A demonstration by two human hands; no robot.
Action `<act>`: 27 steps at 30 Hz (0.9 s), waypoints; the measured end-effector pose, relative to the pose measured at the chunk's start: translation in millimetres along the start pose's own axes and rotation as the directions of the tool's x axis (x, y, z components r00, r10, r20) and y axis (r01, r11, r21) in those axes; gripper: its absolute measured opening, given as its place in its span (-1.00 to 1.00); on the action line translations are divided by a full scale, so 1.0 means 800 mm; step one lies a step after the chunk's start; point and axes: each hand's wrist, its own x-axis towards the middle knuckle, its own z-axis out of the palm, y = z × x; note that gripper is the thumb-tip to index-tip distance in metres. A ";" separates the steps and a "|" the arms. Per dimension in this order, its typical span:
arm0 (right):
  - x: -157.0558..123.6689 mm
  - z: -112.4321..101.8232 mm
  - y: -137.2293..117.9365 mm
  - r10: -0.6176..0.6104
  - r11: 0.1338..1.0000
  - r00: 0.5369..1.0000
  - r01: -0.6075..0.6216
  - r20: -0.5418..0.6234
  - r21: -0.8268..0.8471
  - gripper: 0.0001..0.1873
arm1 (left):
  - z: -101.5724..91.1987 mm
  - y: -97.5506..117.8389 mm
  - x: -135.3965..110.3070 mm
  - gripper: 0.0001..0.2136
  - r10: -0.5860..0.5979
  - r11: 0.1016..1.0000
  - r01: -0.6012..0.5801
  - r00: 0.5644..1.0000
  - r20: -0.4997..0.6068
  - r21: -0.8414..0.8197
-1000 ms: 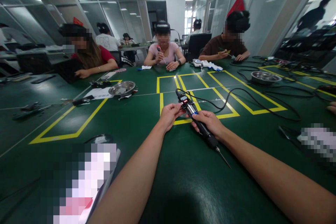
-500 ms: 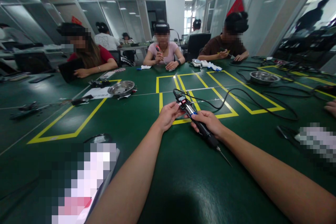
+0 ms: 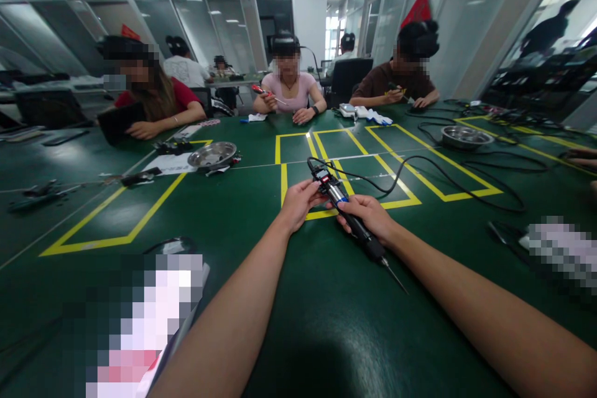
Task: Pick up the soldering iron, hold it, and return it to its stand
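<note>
An electric screwdriver [image 3: 358,224] with a black body, a blue ring and a long thin bit is held above the green table. My right hand [image 3: 368,219] is wrapped round its middle, the bit pointing down towards me and to the right. At the far end, where the black cable [image 3: 396,185] comes out, the fingers of my left hand [image 3: 299,204] are closed on the screwdriver's rear end. What exactly those left fingertips press on is partly hidden.
Yellow tape rectangles [image 3: 401,204] mark the green table [image 3: 308,311]. A metal bowl [image 3: 212,154] stands left on white paper, another metal bowl [image 3: 466,137] to the right among cables. Across the table sit several people, one holding a red screwdriver [image 3: 265,94]. A blurred-out item lies front left.
My hands and the electric screwdriver keep almost the same pose. The view has shifted slightly. Opposite me, a person's red screwdriver has tilted from upright towards level.
</note>
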 end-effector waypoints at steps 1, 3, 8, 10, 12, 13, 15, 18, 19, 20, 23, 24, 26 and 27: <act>0.000 0.000 0.000 0.001 1.000 1.000 -0.001 -0.003 -0.001 -0.46 | 0.001 -0.001 0.000 -0.76 0.003 1.000 -0.003 1.000 -0.009 0.016; 0.000 0.002 0.001 0.000 1.000 1.000 0.000 -0.017 -0.012 -0.46 | 0.004 -0.003 0.000 -0.73 0.007 0.999 -0.006 1.000 -0.021 0.052; 0.007 -0.003 -0.002 -0.021 0.995 0.992 0.009 -0.122 -0.100 -0.53 | 0.009 -0.006 0.000 -0.65 0.001 0.992 0.003 0.999 -0.033 0.128; 0.012 -0.019 -0.008 -0.030 0.988 0.982 0.000 -0.188 -0.156 -0.53 | 0.008 -0.005 0.000 -0.65 -0.009 0.991 0.018 0.998 -0.070 0.135; 0.017 -0.049 -0.020 -0.041 0.969 0.964 -0.026 -0.262 -0.245 -0.53 | 0.007 -0.003 0.000 -0.69 -0.020 0.992 0.032 0.995 -0.099 0.121; 0.019 -0.068 -0.029 -0.048 0.949 0.952 -0.051 -0.302 -0.310 -0.53 | 0.006 -0.002 -0.001 -0.71 -0.022 0.993 0.034 0.994 -0.105 0.112; 0.020 -0.111 -0.051 -0.048 0.856 0.928 -0.153 -0.370 -0.495 -0.57 | 0.006 0.000 -0.002 -0.73 -0.012 0.993 0.022 0.996 -0.093 0.114; 0.018 -0.174 -0.094 -0.083 0.463 0.883 -0.375 -0.461 -0.803 -0.67 | 0.006 0.002 -0.007 -0.73 0.015 0.986 -0.007 0.999 -0.050 0.164; 0.017 -0.192 -0.109 -0.102 0.240 0.881 -0.429 -0.462 -0.871 -0.72 | 0.007 0.003 -0.008 -0.73 0.022 0.983 -0.015 0.999 -0.037 0.182; 0.015 -0.207 -0.124 -0.136 0.018 0.876 -0.465 -0.463 -0.885 -0.77 | 0.007 0.003 -0.009 -0.74 0.029 0.980 -0.023 0.999 -0.027 0.198; 0.009 -0.241 -0.157 -0.222 -0.270 0.859 -0.509 -0.461 -0.818 -0.92 | 0.008 0.003 -0.011 -0.79 0.046 0.971 -0.043 0.999 -0.007 0.237; 0.007 -0.248 -0.164 -0.242 -0.277 0.854 -0.516 -0.461 -0.810 -0.93 | 0.008 0.003 -0.011 -0.81 0.049 0.967 -0.047 0.999 -0.004 0.249; 0.004 -0.260 -0.169 -0.278 -0.265 0.849 -0.518 -0.450 -0.813 -0.94 | 0.007 0.002 -0.009 -0.83 0.050 0.962 -0.047 0.999 -0.001 0.269; 0.003 -0.264 -0.169 -0.317 -0.249 0.841 -0.520 -0.439 -0.817 -0.95 | 0.007 0.001 -0.009 -0.84 0.049 0.960 -0.047 0.999 0.000 0.277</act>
